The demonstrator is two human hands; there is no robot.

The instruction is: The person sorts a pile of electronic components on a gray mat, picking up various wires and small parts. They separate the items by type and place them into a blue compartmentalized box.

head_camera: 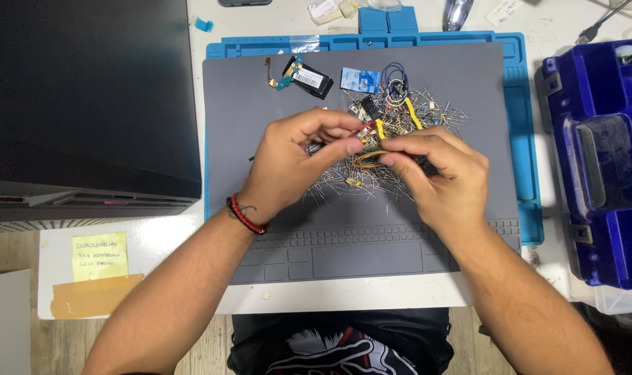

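While both hands meet above the grey silicone work mat (427,229) on the bench, the left hand (291,167) pinches a small red-and-silver component (364,132), and the right hand (437,170) pinches a thin yellow-orange wire loop (368,157) lying crosswise just beside it. Loose silvery leaded parts (441,111) lie piled beyond. A yellow sticky note (99,255) sits far left; a small blue-and-white packet (359,79) lies behind the pile.

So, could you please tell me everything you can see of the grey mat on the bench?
The grey mat is a matte, rubbery-looking rectangular sheet lying flat on a larger blue mat whose rim shows at the top and right. Its near edge has moulded rows of small cells and a few long shallow trays. A pile of thin wire-legged parts lies at its middle, small circuit pieces toward the back. The left hand and right hand hover above it.
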